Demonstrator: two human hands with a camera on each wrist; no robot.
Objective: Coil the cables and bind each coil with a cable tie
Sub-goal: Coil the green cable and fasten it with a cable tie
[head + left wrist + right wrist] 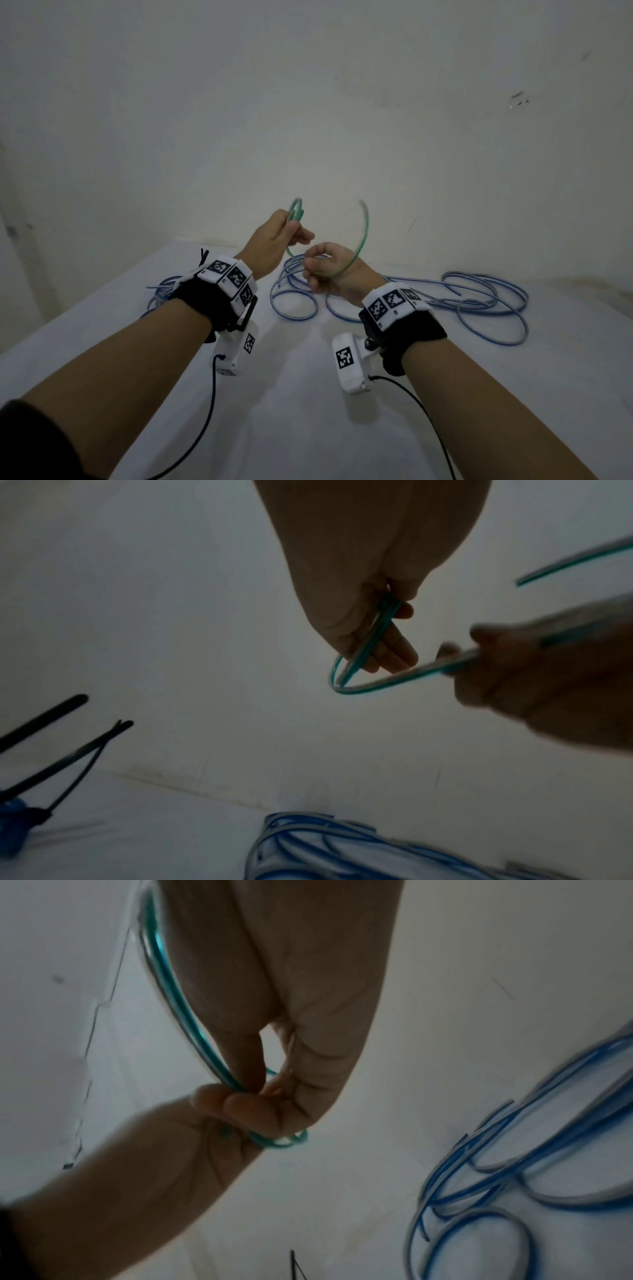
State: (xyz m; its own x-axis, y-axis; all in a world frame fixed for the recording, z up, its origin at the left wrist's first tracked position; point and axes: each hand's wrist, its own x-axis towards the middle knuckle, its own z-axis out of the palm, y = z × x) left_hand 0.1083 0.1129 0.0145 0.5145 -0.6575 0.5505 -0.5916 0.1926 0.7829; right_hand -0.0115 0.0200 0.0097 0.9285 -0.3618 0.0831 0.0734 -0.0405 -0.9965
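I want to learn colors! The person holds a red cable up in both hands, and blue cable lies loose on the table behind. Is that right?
Not quite: the cable is green, not red, as the head view shows. The left hand and right hand do hold it up, and blue cable lies loose on the table behind.

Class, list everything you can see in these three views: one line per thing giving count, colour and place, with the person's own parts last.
green cable: one, green, held in the air between both hands, partly folded into loops.
blue cable: loose loops, count unclear, blue, on the table behind the hands to the right.
bound coil: one, blue, on the table's left side, mostly hidden by the left wrist.
cable ties: several, black, at the bound coil.
table: one, white, below the arms.
wall: off-white, behind the table.
left hand: pinches the folded green loops.
right hand: grips the green cable's free run.
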